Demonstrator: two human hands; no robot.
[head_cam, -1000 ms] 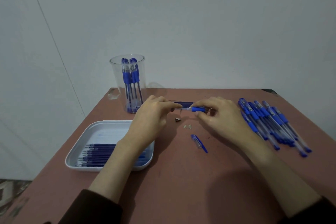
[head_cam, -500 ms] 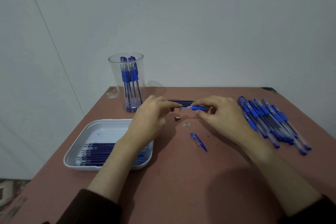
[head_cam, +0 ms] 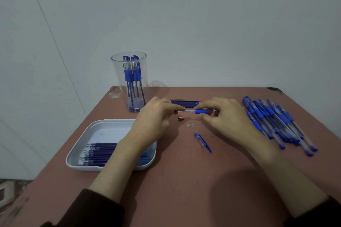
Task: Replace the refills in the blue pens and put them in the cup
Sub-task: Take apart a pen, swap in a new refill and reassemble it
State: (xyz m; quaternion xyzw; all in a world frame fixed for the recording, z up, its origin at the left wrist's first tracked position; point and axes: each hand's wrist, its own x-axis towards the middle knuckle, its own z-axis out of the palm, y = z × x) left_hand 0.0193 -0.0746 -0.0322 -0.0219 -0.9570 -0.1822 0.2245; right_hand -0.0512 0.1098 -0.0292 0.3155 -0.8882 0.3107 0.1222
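- Against half a second ago almost nothing differs: both hands sit at the same spot on the far middle of the table (head_cam: 184, 186), with the pen (head_cam: 202, 111) level between them.
- Against a second ago, the cup (head_cam: 117, 83) and tray (head_cam: 103, 127) sit slightly higher and to the left in view; their places on the table match.
- The left hand (head_cam: 153, 121) pinches the pen's clear left end between thumb and forefinger, the other fingers curled loosely beneath.
- Whether it holds the barrel or a refill there is too small to tell.
- The right hand (head_cam: 225, 118) pinches the pen's blue grip with thumb and forefinger; the remaining fingers bend over the barrel.
- The clear cup stands at the far left with several blue pens (head_cam: 132, 75) upright in it.
- A row of refills (head_cam: 97, 153) lies in the white tray at the near left, partly under the left forearm.
- More refills (head_cam: 184, 103) lie just beyond the hands.
- A pile of blue pens (head_cam: 273, 121) lies on the right.
- A pen cap (head_cam: 202, 142), a small metal tip (head_cam: 180, 118) and clear scraps (head_cam: 191, 125) lie near the hands.
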